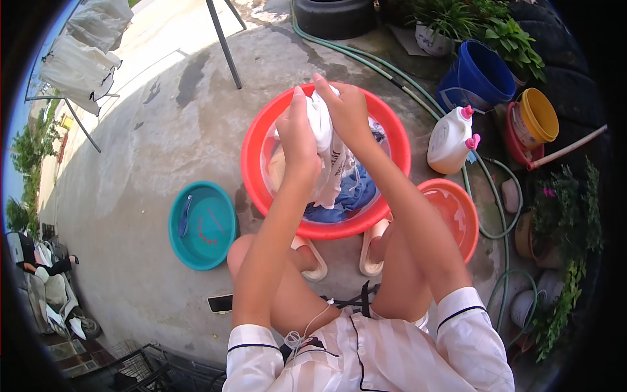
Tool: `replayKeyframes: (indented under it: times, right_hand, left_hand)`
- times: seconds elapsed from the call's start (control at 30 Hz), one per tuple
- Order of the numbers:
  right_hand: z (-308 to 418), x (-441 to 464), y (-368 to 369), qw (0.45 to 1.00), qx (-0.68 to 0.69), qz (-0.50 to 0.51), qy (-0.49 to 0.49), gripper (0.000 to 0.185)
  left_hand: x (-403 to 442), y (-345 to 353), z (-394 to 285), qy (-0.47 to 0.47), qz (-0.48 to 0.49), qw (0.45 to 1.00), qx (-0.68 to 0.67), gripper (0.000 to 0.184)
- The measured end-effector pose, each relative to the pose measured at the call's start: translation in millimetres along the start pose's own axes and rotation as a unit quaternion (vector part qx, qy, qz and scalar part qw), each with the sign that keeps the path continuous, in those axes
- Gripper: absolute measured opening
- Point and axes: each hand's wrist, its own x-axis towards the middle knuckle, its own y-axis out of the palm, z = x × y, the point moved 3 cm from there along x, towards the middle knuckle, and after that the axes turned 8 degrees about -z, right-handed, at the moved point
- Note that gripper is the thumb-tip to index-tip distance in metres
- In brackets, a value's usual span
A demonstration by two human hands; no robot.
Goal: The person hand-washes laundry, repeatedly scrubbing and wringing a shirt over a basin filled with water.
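Observation:
A white garment with dark lettering (336,171) hangs from both my hands over a large red basin (253,157). My left hand (298,136) is closed round its left side, thumb pointing up. My right hand (346,112) grips the cloth on the other side, close to the left one. Below the garment, blue cloth (356,195) lies in the basin, with other pieces of laundry round it. The lower end of the white garment reaches down to the blue cloth; I cannot tell whether they touch.
A teal basin (225,251) holding a blue brush (185,215) stands left. At right are an orange basin (460,212), a white detergent jug (447,140), a blue bucket (480,75) and a green hose (372,60). A phone (221,304) lies by my leg.

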Motion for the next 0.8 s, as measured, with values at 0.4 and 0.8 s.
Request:
replayKeyframes:
  times: [0.4, 0.8]
  right_hand:
    - [44, -42, -2, 0.982, 0.001, -0.053, -0.181, 0.034]
    - [32, -42, 14, 0.974, 0.221, 0.007, 0.044, 0.040]
  left_hand:
    - [-9, -1, -25, 0.082, -0.050, 0.995, 0.021, 0.039]
    - [5, -12, -38, 0.186, 0.006, 0.972, 0.146, 0.034]
